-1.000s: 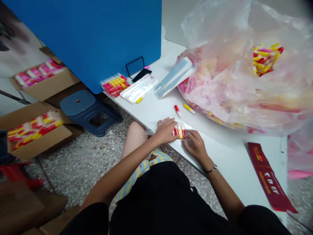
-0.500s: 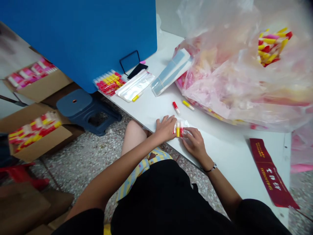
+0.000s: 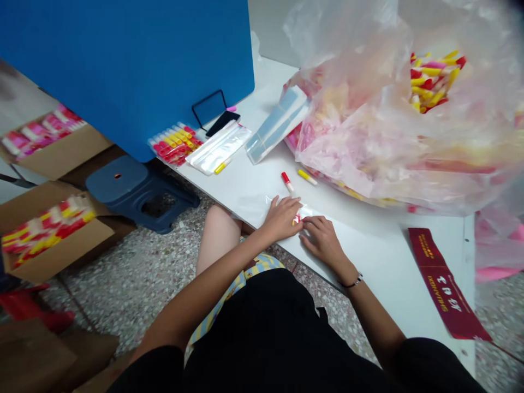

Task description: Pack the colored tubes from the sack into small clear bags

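Note:
On the white table (image 3: 347, 234) near its front edge lies a clear plastic bag (image 3: 309, 210) with small red and yellow capped tubes (image 3: 296, 219) in it. My left hand (image 3: 282, 219) rests over the bag, fingers stretched out, and covers most of these tubes. At the bag's right side, my right hand (image 3: 323, 238) has its fingers bent and its thumb apart from the forefinger; the fingertips are close to the tubes. Just beyond my hands lie a loose red-capped tube (image 3: 285, 179) and a yellow-capped tube (image 3: 306, 176).
A large plastic sack (image 3: 360, 136) of tubes fills the table's far right. Flat clear bags (image 3: 278, 123), a filled pack (image 3: 174, 143), a phone (image 3: 223, 123) and a dark red ribbon (image 3: 444, 281) lie around. A blue stool (image 3: 123, 180) and cartons (image 3: 61, 240) stand left.
My left hand has slid right over the tubes in the bag and now hides most of them. My right hand stays beside the bag. The whole view has shifted slightly.

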